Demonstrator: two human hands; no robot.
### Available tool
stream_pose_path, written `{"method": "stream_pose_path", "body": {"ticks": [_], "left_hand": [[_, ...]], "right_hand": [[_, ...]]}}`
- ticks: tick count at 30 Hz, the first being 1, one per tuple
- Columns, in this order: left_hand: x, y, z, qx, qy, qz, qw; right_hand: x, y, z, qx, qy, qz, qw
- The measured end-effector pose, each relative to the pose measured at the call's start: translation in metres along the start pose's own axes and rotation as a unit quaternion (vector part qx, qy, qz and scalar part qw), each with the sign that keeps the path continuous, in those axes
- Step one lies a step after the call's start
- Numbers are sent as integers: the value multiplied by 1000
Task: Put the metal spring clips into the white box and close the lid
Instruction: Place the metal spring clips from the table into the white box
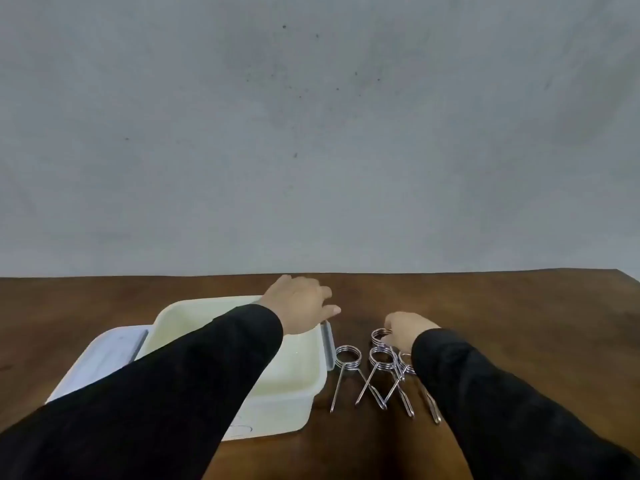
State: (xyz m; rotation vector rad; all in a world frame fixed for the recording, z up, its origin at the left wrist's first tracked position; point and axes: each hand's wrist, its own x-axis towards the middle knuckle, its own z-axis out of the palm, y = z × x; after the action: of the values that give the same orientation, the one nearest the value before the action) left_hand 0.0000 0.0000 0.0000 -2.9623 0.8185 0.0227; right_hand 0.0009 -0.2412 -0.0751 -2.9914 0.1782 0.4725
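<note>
Lying in a loose row on the brown bench, the metal spring clips sit just beside the right wall of the white box, coils toward the far side and long legs pointing back at the person, some legs crossing one another. The right hand is curled down over the farthest clip, fingers touching its coil; whether it has truly pinched it or only rests on it cannot be told from this angle. The left hand hangs released, fingers spread, at the far right corner of the box, holding nothing. The box stands open and looks empty, with its lid lying flat against the left side. None of the clips appear to be inside yet, so the work seems barely begun. The crossed legs are the likely trouble: lifting one clip could drag a neighbour along or flick it off toward the bench edge. A springy coil may also slip from a shallow fingertip pinch, and the left sleeve stretched over the box could block the drop.
</note>
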Motion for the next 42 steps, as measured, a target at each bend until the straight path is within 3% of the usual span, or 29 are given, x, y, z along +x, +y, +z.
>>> {"method": "stream_pose_path", "body": {"ticks": [2, 5, 12, 17, 19, 23, 27, 31, 35, 42], "left_hand": [[-1, -5, 1, -59, -34, -10, 998], [-11, -29, 4, -117, -18, -31, 992], [-52, -134, 19, -215, -42, -157, 963], [-77, -195, 44, -269, -56, -205, 939], [-85, -203, 52, -344, -37, -221, 912], [-96, -204, 61, -519, 21, -255, 816], [-99, -209, 71, -588, 5, -262, 765], [-98, -209, 80, -589, 19, -258, 766], [-99, -208, 82, -603, 21, -234, 762], [-92, -208, 92, -585, 24, -235, 776]], "right_hand": [[10, -2, 8, -17, -10, 18, 1000], [20, -1, 22, -19, -24, 35, 999], [40, 6, 30, -48, -10, 72, 996], [24, -9, -7, -43, 0, 58, 997], [8, -26, -40, 7, 57, 31, 998], [-26, -96, -107, 122, 147, -46, 980], [-63, -193, -127, 108, 77, -141, 981], [-74, -261, -73, 46, -37, -186, 981], [-53, -299, 5, -10, -91, -171, 981], [-34, -336, 54, -48, -106, -167, 979]]}}
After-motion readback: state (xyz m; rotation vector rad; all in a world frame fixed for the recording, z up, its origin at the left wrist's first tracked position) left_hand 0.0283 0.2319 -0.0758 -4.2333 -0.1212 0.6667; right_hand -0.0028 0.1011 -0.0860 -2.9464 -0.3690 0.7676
